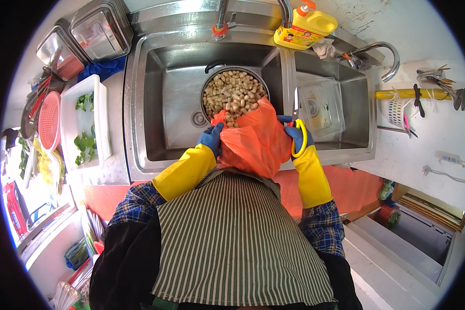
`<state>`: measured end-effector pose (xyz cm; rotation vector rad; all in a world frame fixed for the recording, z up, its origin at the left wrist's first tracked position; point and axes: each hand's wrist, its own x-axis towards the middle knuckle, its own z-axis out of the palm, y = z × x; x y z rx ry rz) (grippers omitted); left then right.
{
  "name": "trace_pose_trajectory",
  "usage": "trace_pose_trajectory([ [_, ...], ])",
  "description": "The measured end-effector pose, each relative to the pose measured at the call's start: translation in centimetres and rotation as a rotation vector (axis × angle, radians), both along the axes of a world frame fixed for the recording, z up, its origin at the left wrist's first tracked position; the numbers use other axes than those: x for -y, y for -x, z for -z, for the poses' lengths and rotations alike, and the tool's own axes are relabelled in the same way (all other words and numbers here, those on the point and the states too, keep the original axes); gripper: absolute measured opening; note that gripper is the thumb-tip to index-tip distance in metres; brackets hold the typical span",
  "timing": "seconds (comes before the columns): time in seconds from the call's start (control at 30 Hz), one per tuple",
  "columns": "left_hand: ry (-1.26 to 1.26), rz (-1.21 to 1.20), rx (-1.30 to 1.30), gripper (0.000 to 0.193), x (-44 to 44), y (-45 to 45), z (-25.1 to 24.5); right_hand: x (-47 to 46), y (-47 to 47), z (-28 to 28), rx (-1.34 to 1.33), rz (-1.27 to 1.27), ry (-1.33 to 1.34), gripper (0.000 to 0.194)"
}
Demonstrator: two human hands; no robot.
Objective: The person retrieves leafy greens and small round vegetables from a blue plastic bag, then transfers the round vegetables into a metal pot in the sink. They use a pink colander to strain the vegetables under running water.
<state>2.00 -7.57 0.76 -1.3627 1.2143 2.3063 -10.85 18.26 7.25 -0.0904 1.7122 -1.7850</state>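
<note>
An orange plastic bag (255, 141) is tilted over the near rim of a round pot (268, 83) in the large sink basin. Unshelled peanuts (234, 89) fill the pot, and more lie in the bag's mouth. My left hand (212, 138), in a blue and yellow rubber glove, grips the bag's left edge by its mouth. In the matching glove, my right hand (299, 133) holds scissors (303, 141) with yellow handles, blades pointing away from me. It is against the bag's right side; whether its fingers also grip the bag is unclear.
A clear plastic container (333, 104) lies in the smaller right basin. Faucets and a yellow detergent jug (306, 29) stand behind the basins. Left of the sink are a white tray (104, 120) with leafy greens, a pink basket (49, 120) and stacked metal trays (100, 33).
</note>
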Motion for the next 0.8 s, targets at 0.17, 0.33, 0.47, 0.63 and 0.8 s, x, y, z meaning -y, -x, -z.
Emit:
trace_pose_trajectory([
  [0.17, 0.142, 0.090, -0.014, 0.033, 0.2, -0.3, -3.7, -0.4, -1.1, -1.4, -0.038, -0.014, -0.090, 0.045],
  [0.33, 0.227, 0.215, -0.129, 0.030, 0.8, -0.8, -4.2, -0.2, -2.3, -2.9, -0.086, 0.030, -0.180, 0.044],
  [0.47, 0.530, 0.244, -0.319, 0.034, 1.5, -1.2, -4.3, -0.1, -3.2, -3.9, -0.134, 0.082, -0.186, 0.042],
  [0.63, 0.756, 0.162, -0.354, 0.033, 1.9, -1.2, -6.9, -0.5, -4.7, -4.9, -0.214, 0.116, -0.223, 0.039],
  [0.8, 0.267, 0.039, -0.482, 0.025, 0.8, -2.3, -11.3, -1.3, -6.1, -4.9, -0.327, 0.209, -0.327, 0.035],
])
